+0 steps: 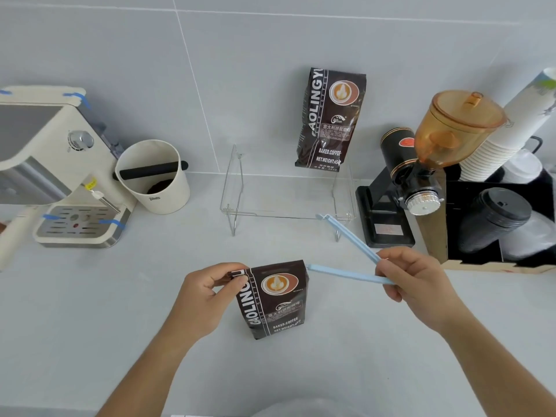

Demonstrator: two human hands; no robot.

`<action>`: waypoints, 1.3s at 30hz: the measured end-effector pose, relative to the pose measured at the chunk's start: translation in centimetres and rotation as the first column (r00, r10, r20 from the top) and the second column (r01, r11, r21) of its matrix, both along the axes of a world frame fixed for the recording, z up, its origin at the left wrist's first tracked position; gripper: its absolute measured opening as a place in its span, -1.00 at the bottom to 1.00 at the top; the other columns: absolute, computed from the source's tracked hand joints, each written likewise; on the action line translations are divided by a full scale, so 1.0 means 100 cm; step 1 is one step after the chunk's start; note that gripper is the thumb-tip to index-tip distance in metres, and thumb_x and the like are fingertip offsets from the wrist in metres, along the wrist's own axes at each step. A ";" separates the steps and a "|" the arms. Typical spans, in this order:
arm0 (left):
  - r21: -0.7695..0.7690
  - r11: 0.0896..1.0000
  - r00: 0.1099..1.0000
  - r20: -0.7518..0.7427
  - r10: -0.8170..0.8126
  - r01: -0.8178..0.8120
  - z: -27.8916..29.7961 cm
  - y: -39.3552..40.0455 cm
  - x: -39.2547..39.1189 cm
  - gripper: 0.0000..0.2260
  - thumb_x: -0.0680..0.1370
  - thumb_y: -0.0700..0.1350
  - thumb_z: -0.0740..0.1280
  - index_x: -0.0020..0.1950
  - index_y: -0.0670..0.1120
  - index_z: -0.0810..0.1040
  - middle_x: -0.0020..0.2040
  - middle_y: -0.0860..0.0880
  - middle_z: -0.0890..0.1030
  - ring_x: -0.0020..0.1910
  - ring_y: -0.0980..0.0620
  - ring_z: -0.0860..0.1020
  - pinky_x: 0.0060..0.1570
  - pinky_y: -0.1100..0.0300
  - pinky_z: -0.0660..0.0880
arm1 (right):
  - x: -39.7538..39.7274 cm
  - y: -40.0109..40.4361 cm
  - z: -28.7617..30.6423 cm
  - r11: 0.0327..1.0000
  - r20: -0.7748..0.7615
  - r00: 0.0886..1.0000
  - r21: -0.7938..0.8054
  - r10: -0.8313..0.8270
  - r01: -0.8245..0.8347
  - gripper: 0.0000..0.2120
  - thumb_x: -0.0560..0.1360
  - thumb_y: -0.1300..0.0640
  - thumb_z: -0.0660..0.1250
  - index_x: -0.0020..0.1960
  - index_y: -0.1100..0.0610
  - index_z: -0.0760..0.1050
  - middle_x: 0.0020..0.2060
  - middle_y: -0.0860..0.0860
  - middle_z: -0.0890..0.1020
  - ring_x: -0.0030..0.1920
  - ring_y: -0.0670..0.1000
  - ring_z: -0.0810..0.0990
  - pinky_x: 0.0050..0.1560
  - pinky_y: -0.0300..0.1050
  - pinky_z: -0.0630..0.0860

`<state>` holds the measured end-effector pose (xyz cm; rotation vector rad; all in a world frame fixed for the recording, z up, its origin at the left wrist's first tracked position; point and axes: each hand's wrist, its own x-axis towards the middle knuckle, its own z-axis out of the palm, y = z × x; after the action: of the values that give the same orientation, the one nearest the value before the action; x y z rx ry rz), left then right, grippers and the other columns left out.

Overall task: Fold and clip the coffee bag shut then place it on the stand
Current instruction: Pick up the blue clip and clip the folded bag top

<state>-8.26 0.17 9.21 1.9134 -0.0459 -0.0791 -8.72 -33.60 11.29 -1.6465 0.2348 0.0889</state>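
Near the front edge of the table [90, 311], the folded top left corner of a dark coffee bag [275, 299] is pinched between the thumb and fingers of the left hand [207, 296]. The bag is kept upright on the table, its top already folded down. To its right, a light blue clip [349, 254] is pinched at its hinged end by the right hand [421, 278]; its two arms are spread apart in a V, and the tip of the lower arm is brought up against the bag's top right corner. Further back, toward the wall, a clear stand [288, 197] with wire legs is seen, and a second coffee bag [331, 118] is leaned against the wall at the stand's rear right.
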 end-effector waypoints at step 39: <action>-0.177 0.931 0.947 -0.060 0.314 -0.320 0.000 -0.017 -0.012 -0.79 0.47 -0.36 0.40 -0.19 -0.04 0.67 -0.26 0.18 0.74 -0.23 0.21 0.69 -0.18 0.45 0.53 | 0.048 0.069 0.027 0.724 -0.163 0.730 -0.105 0.664 -0.682 -0.73 0.40 0.27 0.49 0.05 0.01 0.67 -0.15 0.03 0.66 -0.09 0.04 0.60 -0.11 -0.01 0.54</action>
<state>-9.47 -1.54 9.17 1.7106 0.2689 0.1118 -3.89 -26.72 14.04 -1.8173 -0.3020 0.7453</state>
